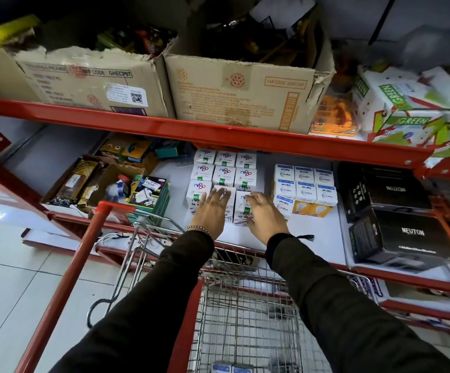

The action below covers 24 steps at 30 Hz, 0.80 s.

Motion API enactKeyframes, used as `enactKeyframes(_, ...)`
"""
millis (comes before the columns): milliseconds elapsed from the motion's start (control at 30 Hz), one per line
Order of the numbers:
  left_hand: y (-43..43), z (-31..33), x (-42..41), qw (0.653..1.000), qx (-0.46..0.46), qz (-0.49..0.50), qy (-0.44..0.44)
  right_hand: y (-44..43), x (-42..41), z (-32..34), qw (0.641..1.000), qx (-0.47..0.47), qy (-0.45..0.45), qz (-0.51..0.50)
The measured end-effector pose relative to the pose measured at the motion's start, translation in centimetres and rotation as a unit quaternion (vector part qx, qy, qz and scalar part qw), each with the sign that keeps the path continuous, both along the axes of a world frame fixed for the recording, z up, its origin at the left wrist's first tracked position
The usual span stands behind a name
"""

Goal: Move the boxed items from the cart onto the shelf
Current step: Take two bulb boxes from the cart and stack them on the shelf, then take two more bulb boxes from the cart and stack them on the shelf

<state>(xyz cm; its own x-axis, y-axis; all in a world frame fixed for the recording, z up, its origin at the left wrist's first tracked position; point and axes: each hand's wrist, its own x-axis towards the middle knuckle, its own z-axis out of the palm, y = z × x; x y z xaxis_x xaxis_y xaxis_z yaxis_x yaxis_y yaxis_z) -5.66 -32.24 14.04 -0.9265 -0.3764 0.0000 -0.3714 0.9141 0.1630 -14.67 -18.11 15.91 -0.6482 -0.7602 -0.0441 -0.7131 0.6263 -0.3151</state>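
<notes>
Red shelf ahead, white boxes stacked. My left hand and right hand, fingers spread, press the front boxes. Remaining boxes sit low in the cart, straight below my arms.

You can read "NEUTON" on the black boxes. "GREEN" marks the white cartons, and "Garnet" the bulb boxes. "SAP CODE GHECP07" stands on the cardboard carton.

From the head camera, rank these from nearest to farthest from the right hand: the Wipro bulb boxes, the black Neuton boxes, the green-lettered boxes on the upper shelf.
From the right hand:
1. Wipro bulb boxes, just to its right, same shelf.
2. Black Neuton boxes, further right on that shelf.
3. Green-lettered boxes, upper shelf, far right.
</notes>
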Motion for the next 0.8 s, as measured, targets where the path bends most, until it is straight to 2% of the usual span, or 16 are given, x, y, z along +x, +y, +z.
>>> enactKeyframes(267, 5.0, 0.1, 5.4, 0.994, 0.042, 0.001, 0.100, 3.6, 3.8, -0.7, 0.998, -0.057, -0.002, -0.016)
enactKeyframes(433, 9.2, -3.1, 9.6, 0.995, 0.051, 0.003, 0.080, 7.5, 7.8, -4.4, 0.999, -0.036, -0.027, -0.008)
enactKeyframes(533, 11.1, -6.0, 12.1, 0.997, 0.077, -0.016, 0.022, 10.0, 10.5, -7.5, 0.998, 0.006, -0.063, -0.008)
enactKeyframes(633, 12.5, -9.1, 14.5, 0.991, 0.099, -0.036, -0.085, 12.1, 13.3, -10.5, 0.993, 0.061, -0.102, 0.002)
enactKeyframes(800, 14.2, -14.2, 17.8, 0.944, 0.135, -0.092, -0.287, 14.6, 17.3, -15.2, 0.962, 0.186, -0.199, 0.035)
